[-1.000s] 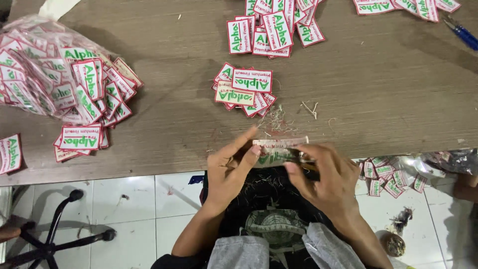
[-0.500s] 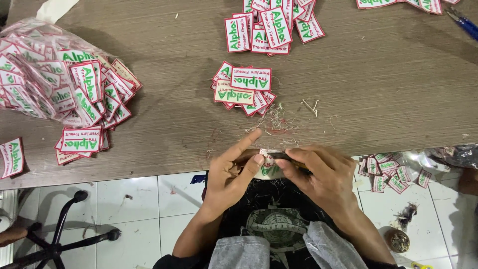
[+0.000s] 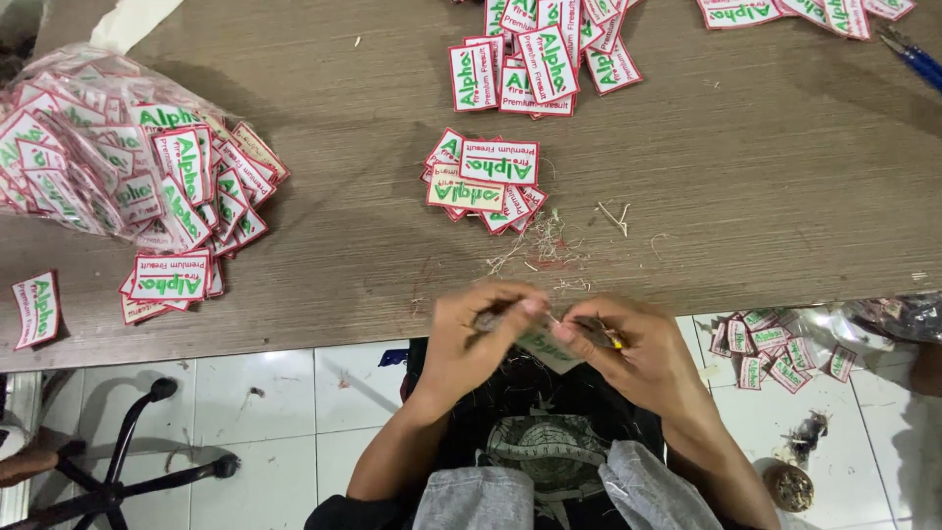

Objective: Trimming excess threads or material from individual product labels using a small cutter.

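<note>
Both hands have drawn closer together since the earlier frame, just off the bench's near edge. The left hand [image 3: 481, 329] pinches one end of a small white patch [image 3: 546, 349]; the right hand [image 3: 633, 353] grips its other end, fingers curled around a small yellow-tipped tool [image 3: 610, 339]. Thread scraps [image 3: 535, 250] lie near that edge, beside a patch pile [image 3: 486, 182].

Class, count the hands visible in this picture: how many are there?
2. The left hand and the right hand meet at the near edge of the table, both holding one patch. None seems hidden.
</note>
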